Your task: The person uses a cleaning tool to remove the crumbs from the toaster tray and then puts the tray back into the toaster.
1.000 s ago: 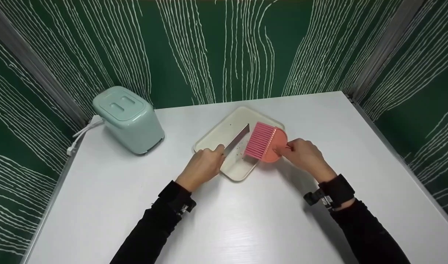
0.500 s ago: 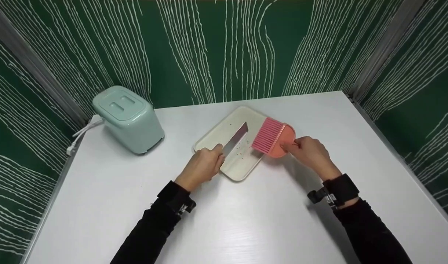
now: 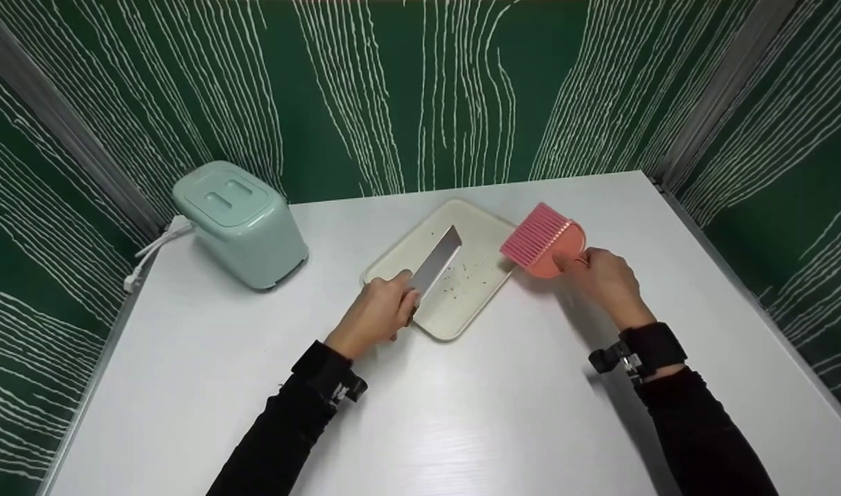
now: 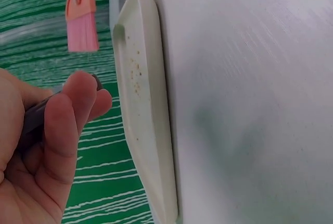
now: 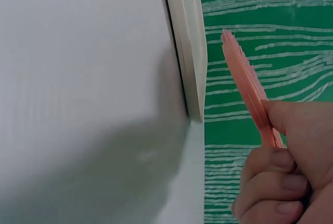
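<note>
While clamped on a knife-like blade (image 3: 435, 263) by its dark handle (image 4: 35, 117) in the L grip (image 3: 377, 308), also clamped on a pink brush (image 3: 544, 241) in the R grip (image 3: 605, 284), raised w/ bristles at the tray's right corner. See the cream tray (image 3: 437, 318) between grips, just ahead and right of L grip, flat on the bench (image 3: 420, 420), w/ loose crumbs (image 4: 136, 73) on its floor beneath the blade's right side.

Could lose crumbs over the rim, R grip side, by flicking springy bristles outward — prob. the likeliest mess. Could shove or twist the tray away from L grip under a firm stroke, seemingly w/o any hand steadying it. Might catch bristles on the blade if sweeping close to L grip, or nick R grip; can't tell sharp edge from blunt. Less likely: bumping the toaster (image 3: 244, 220), well left of L grip, or snagging its cord (image 3: 162, 240) farther out, w/ a wide swing of the L arm.

Re writing: no brand or label legible on toaster, brush, blade or tray. Too small to read: pale marks on wrist cams (image 3: 342, 391) behind the grips. Not letters, just wavy white lines, on the green wall (image 3: 405, 103) beyond both grips.
</note>
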Available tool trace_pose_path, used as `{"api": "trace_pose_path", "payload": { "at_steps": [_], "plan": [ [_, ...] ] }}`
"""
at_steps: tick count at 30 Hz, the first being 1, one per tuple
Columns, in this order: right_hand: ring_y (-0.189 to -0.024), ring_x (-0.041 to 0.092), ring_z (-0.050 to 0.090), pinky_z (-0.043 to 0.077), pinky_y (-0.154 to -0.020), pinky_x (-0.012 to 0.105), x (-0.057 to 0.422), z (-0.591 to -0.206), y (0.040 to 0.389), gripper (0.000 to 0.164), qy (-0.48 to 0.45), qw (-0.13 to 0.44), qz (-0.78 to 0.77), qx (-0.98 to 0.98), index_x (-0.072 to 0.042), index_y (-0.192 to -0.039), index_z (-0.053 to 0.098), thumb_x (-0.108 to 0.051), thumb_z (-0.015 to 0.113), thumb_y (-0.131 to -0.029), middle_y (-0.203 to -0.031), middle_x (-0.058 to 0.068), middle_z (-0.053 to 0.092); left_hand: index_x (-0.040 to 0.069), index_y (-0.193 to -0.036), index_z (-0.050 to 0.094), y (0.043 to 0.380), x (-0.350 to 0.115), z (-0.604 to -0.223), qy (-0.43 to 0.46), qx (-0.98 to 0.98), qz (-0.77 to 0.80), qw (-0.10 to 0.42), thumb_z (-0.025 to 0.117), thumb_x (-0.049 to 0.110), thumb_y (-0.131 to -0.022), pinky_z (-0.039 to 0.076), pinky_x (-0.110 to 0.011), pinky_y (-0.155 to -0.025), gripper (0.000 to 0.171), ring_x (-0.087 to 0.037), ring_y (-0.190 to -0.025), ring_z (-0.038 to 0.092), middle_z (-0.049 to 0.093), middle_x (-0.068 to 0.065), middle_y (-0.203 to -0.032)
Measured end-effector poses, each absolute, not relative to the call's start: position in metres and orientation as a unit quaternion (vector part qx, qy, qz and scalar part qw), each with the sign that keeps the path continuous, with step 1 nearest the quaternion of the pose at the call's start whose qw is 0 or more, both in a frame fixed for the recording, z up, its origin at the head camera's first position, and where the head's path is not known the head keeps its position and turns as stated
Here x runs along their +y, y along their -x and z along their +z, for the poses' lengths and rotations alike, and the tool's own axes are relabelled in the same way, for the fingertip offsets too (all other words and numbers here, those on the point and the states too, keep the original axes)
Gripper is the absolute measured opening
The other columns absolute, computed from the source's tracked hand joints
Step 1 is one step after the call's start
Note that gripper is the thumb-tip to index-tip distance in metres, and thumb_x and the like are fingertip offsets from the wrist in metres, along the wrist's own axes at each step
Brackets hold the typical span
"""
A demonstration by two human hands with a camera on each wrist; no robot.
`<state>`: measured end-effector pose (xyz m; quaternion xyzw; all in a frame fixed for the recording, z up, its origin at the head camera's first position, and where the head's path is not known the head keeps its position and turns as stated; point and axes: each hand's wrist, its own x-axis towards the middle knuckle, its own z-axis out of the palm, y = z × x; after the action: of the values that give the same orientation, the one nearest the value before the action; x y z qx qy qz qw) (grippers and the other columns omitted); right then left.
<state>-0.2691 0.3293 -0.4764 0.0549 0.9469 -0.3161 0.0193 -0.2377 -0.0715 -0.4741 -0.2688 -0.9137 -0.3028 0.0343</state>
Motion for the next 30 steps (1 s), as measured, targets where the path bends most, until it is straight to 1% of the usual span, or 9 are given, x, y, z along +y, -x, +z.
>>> {"api": "trace_pose_path", "payload": {
  "at_steps": [3,7,12,16,18,21,26,30],
  "plan": [
    [-0.077,0.025,0.059,0.045,-0.059,0.034,0.342,-0.48,0.273,0.061,-0.07,0.008,-0.325,0.943,-0.004,-0.097,0.063,-0.064,0.055,-0.104,-0.089,0.012,0.066,0.007,-0.097,0.056,0.237,-0.073,-0.471,0.251,-0.911,-0.326,0.008,0.055,0.018,-0.113,0.048,-0.022,-0.04,0.019,-0.007,-0.039,0.061,0.065,-0.004,-0.065],
    [-0.074,0.026,0.057,0.043,-0.057,0.035,0.359,-0.486,0.278,0.058,-0.087,-0.015,-0.326,0.941,-0.005,-0.091,0.058,-0.061,0.054,-0.105,-0.084,0.011,0.062,0.008,-0.101,0.055,0.236,-0.076,-0.466,0.229,-0.91,-0.346,-0.014,0.055,0.02,-0.113,0.05,-0.025,-0.04,0.018,-0.006,-0.04,0.061,0.067,-0.003,-0.065],
    [-0.073,0.027,0.055,0.041,-0.058,0.035,0.374,-0.496,0.283,0.056,-0.097,-0.005,-0.321,0.942,-0.007,-0.086,0.053,-0.058,0.049,-0.106,-0.081,0.01,0.058,0.008,-0.099,0.054,0.236,-0.08,-0.464,0.207,-0.904,-0.373,-0.026,0.055,0.021,-0.113,0.051,-0.028,-0.039,0.019,-0.008,-0.039,0.061,0.067,-0.004,-0.063],
    [-0.066,0.024,0.05,0.038,-0.055,0.035,0.382,-0.502,0.285,0.052,-0.105,-0.002,-0.311,0.945,-0.008,-0.081,0.048,-0.053,0.048,-0.107,-0.072,0.005,0.05,0.009,-0.097,0.053,0.236,-0.082,-0.464,0.201,-0.898,-0.39,-0.032,0.056,0.021,-0.113,0.052,-0.029,-0.04,0.02,-0.009,-0.04,0.062,0.067,-0.004,-0.064],
    [-0.064,0.023,0.049,0.037,-0.054,0.035,0.385,-0.504,0.285,0.051,-0.11,-0.005,-0.306,0.946,-0.008,-0.079,0.047,-0.05,0.048,-0.107,-0.07,0.003,0.048,0.009,-0.097,0.053,0.236,-0.083,-0.465,0.199,-0.896,-0.396,-0.035,0.056,0.021,-0.113,0.053,-0.03,-0.04,0.02,-0.01,-0.04,0.062,0.068,-0.004,-0.065],
    [-0.066,0.025,0.051,0.038,-0.054,0.035,0.388,-0.506,0.286,0.051,-0.12,-0.003,-0.299,0.947,-0.006,-0.08,0.049,-0.05,0.047,-0.106,-0.071,0.006,0.051,0.01,-0.097,0.053,0.237,-0.084,-0.466,0.195,-0.894,-0.401,-0.038,0.056,0.022,-0.113,0.053,-0.03,-0.041,0.02,-0.01,-0.04,0.063,0.069,-0.004,-0.065],
    [-0.07,0.027,0.058,0.042,-0.052,0.034,0.392,-0.509,0.287,0.057,-0.127,0.02,-0.28,0.951,-0.004,-0.082,0.055,-0.054,0.047,-0.107,-0.075,0.011,0.059,0.01,-0.096,0.053,0.238,-0.085,-0.468,0.197,-0.896,-0.396,-0.033,0.055,0.023,-0.113,0.052,-0.028,-0.041,0.022,-0.01,-0.041,0.064,0.07,-0.004,-0.063],
    [-0.069,0.025,0.057,0.042,-0.052,0.033,0.394,-0.513,0.288,0.059,-0.13,0.038,-0.273,0.952,-0.006,-0.079,0.053,-0.057,0.046,-0.107,-0.072,0.008,0.056,0.009,-0.097,0.052,0.238,-0.085,-0.469,0.198,-0.897,-0.395,-0.032,0.055,0.023,-0.113,0.052,-0.028,-0.041,0.021,-0.009,-0.04,0.064,0.07,-0.005,-0.063]
  ]
}}
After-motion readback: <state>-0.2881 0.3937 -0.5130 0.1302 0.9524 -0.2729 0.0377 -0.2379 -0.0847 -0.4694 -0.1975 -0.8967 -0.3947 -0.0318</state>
